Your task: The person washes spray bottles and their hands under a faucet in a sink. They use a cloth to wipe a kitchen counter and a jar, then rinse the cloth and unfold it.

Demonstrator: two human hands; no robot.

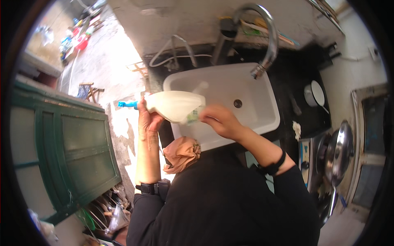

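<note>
My left hand [150, 118] grips a cream-white plastic bottle [172, 103] near its neck. The bottle lies on its side in the air over the left part of a white sink basin [226, 129], its blue nozzle [127, 104] pointing left. Near the bottle's base, a green-and-white label [193, 115] shows on the side towards me. My right hand [223, 121], blurred by motion, has its fingers curled at the label's right edge. Blur hides whether they pinch it. Below the bottle, crumpled brown material [183, 154] sits against the sink's front left corner.
A curved chrome faucet [272, 37] arches over the basin from behind. To the right are a white enamel mug [314, 93], a crumpled white wad [296, 130] and a stove with a lidded pan [338, 153]. A green-framed door [86, 138] stands at left.
</note>
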